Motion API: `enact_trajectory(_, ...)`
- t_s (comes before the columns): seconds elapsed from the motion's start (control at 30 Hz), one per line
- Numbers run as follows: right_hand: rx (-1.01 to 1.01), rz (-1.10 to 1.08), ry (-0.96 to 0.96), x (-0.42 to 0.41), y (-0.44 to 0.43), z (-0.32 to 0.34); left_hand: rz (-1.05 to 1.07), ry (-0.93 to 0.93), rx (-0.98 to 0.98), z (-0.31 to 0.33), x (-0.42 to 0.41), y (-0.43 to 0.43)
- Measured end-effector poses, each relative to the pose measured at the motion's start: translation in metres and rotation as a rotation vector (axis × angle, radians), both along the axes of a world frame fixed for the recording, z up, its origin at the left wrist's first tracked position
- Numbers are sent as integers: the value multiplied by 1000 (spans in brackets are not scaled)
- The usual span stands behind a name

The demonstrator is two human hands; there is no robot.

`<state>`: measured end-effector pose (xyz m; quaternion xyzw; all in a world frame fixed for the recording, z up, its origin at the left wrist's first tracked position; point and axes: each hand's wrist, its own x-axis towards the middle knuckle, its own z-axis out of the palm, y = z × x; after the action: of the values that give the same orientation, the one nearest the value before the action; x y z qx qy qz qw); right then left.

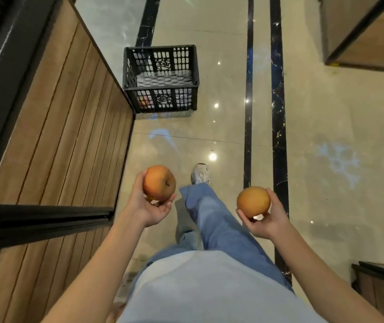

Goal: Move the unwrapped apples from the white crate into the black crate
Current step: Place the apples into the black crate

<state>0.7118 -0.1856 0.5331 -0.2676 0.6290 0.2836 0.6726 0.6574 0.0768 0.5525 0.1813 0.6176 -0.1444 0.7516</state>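
So: L hand [149,212] round one apple [159,183], R hand [270,221] round 2nd apple [253,201], blk crate [163,99] ahead.

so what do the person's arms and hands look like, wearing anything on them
The left hand and right hand are bare: no gloves, rings, watch or bracelet. No sleeve shows above either wrist, as far as the picture reaches.

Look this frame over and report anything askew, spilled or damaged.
Nothing stands out. The left hand holds one round orange-red unwrapped apple, the right hand holds a second round orange apple, both in a secure-looking grip. The black slatted plastic crate stands upright on the glossy tiled floor.
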Motion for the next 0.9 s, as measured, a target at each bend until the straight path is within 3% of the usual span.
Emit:
enact_trajectory(0.23,-6,-50,33,148,49,-5,127,31,-5,-17,124,54)
enact_trajectory(0.53,32,80,1,331,153,8,349,72,-10,-4,231,132)
enact_trajectory(0.9,-32,179,41,495,298,-39,337,115,-75,-42,431,270)
